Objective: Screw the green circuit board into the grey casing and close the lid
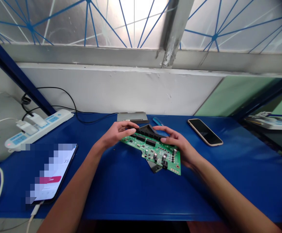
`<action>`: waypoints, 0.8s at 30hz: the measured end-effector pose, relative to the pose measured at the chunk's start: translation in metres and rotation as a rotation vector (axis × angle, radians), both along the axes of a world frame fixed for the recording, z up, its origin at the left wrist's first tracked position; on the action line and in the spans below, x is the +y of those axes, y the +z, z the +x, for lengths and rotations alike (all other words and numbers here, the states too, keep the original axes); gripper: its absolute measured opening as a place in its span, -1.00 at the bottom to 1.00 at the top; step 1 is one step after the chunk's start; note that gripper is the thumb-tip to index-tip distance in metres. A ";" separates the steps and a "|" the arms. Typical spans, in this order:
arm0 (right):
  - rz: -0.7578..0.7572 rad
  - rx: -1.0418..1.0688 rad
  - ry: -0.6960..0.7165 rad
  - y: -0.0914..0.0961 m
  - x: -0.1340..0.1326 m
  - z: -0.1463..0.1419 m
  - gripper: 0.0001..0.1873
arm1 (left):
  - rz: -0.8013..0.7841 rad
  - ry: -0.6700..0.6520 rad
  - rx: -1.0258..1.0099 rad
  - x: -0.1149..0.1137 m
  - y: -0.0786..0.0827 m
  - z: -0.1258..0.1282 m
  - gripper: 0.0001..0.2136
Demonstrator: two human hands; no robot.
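Note:
A green circuit board, with black chips, capacitors and a long black connector row along its far edge, is held slightly tilted above the blue table. My left hand grips its far left corner between thumb and fingers. On the right, my right hand has its thumb on the connector row and its fingers behind the board. Beneath the board lies a dark grey casing part, mostly covered by it. Behind are a flat grey metal plate and a blue tool-like object, partly hidden.
A phone in a beige case lies at the right. To the left, a lit phone is plugged into a white cable. A white power strip with plugs and black cables stands behind it. Blue frame posts rise at both sides.

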State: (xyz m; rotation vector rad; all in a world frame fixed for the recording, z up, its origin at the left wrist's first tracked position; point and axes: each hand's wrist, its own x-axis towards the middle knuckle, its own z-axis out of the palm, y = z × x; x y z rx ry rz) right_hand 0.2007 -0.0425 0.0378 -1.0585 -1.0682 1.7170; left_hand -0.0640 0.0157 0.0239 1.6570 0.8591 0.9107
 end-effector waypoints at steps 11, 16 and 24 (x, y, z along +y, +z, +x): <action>0.141 -0.167 -0.041 -0.002 -0.001 -0.002 -0.47 | 0.326 0.049 0.171 -0.017 0.009 0.024 -0.80; 0.071 -0.124 0.010 0.000 -0.004 -0.003 -0.45 | 0.405 -0.056 0.259 -0.028 0.011 0.034 -0.78; 0.136 0.087 -0.114 -0.007 0.004 -0.001 -0.75 | 0.233 0.320 0.000 -0.018 0.000 0.036 -0.71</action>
